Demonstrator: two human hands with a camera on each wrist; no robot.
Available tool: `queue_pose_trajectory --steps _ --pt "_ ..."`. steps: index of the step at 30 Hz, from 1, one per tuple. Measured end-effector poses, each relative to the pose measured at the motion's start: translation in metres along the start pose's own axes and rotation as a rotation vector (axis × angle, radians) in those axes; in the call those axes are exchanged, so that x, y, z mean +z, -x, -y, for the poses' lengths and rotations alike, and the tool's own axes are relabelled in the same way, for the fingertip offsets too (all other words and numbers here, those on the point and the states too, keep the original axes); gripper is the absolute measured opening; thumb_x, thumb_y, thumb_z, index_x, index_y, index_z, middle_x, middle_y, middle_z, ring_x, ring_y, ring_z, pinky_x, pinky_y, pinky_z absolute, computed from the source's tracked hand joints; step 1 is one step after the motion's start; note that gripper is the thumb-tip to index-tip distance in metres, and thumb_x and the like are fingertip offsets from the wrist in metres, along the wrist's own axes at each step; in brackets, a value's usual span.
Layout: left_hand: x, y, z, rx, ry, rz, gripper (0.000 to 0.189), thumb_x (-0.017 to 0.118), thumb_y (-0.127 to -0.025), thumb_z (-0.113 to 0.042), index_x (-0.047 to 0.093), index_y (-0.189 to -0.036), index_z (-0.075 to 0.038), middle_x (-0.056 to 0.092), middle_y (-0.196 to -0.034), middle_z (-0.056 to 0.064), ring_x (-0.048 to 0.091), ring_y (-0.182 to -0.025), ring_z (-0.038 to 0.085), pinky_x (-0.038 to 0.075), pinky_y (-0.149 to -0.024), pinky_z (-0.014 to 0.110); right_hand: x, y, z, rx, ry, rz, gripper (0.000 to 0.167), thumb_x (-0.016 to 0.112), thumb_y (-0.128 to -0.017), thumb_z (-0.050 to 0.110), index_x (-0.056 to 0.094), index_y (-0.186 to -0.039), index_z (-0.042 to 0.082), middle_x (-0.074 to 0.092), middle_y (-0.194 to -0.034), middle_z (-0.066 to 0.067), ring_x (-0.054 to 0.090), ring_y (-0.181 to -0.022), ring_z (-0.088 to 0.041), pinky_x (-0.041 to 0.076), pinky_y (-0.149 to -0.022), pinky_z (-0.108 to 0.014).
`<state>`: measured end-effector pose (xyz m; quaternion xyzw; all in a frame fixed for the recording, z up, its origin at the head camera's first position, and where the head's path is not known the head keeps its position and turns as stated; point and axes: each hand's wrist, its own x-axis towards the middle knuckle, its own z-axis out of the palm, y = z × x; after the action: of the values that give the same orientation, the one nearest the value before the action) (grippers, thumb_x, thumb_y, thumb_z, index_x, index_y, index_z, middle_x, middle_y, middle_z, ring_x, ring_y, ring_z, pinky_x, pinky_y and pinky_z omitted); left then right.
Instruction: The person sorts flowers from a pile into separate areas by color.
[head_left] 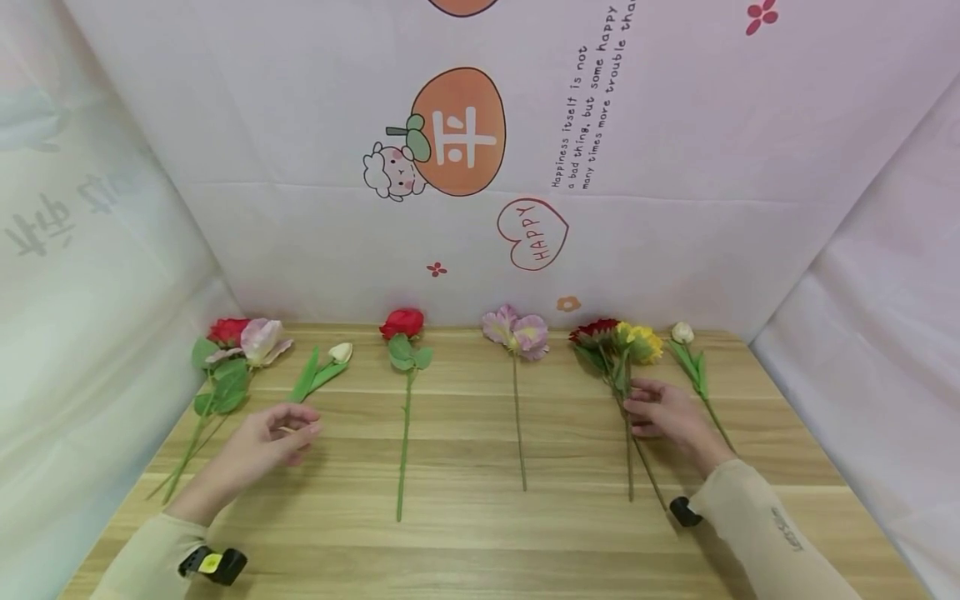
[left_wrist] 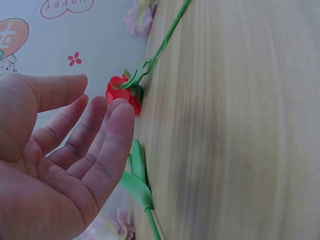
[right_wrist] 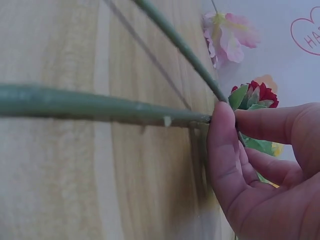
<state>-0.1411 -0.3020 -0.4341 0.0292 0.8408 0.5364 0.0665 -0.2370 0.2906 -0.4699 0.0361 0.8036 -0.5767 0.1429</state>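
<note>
In the head view my right hand [head_left: 671, 421] is at a yellow flower [head_left: 640, 343] and a dark red flower [head_left: 592, 331], whose stems cross on the table. Up close, thumb and fingertips pinch where two green stems [right_wrist: 175, 40] come together; whether both are gripped is hard to see. My left hand [head_left: 262, 446] hovers above the wood with loosely bent fingers and nothing in them. Just beyond it lies a white tulip [head_left: 341, 352] with green leaves, its lower stem hidden behind the hand.
A red rose [head_left: 402, 322] and a lilac flower [head_left: 517, 333] lie mid-table [head_left: 465, 533]. At the left, another red rose [head_left: 227, 332] lies against a pale pink flower [head_left: 264, 340]. A second white tulip [head_left: 682, 333] lies far right. Printed cloth [head_left: 315, 242] hangs behind.
</note>
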Motion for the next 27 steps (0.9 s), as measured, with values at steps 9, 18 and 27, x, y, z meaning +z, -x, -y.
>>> queue_pose_trajectory --steps 9,18,27 --pt "0.0 0.002 0.011 -0.017 -0.011 0.016 0.038 0.067 -0.1 -0.017 0.057 -0.125 0.01 0.065 -0.11 0.021 0.068 -0.088 0.027 0.062 -0.071 0.035 0.002 -0.001 -0.003 -0.003 0.021 -0.026 0.068 0.064 -0.099 0.003 0.025 -0.153 -0.011 0.041 -0.14 -0.032 0.066 -0.079 -0.017 0.062 -0.069 -0.034" --pt "-0.005 0.002 0.018 -0.04 -0.013 0.018 0.04 0.067 -0.1 -0.018 0.055 -0.127 0.01 0.064 -0.112 0.021 0.067 -0.091 0.026 0.062 -0.072 0.036 0.0 0.006 0.0 -0.017 0.048 -0.044 0.067 0.063 -0.1 0.007 0.027 -0.153 -0.012 0.041 -0.141 -0.034 0.065 -0.085 -0.017 0.062 -0.071 -0.034" --pt "-0.011 0.0 0.019 -0.034 -0.044 0.013 0.038 0.066 -0.101 -0.017 0.056 -0.125 0.011 0.063 -0.109 0.022 0.067 -0.09 0.026 0.062 -0.071 0.036 -0.002 0.009 0.001 -0.026 0.019 -0.05 0.065 0.064 -0.101 0.011 0.03 -0.152 -0.01 0.044 -0.14 -0.03 0.065 -0.089 -0.018 0.062 -0.073 -0.035"
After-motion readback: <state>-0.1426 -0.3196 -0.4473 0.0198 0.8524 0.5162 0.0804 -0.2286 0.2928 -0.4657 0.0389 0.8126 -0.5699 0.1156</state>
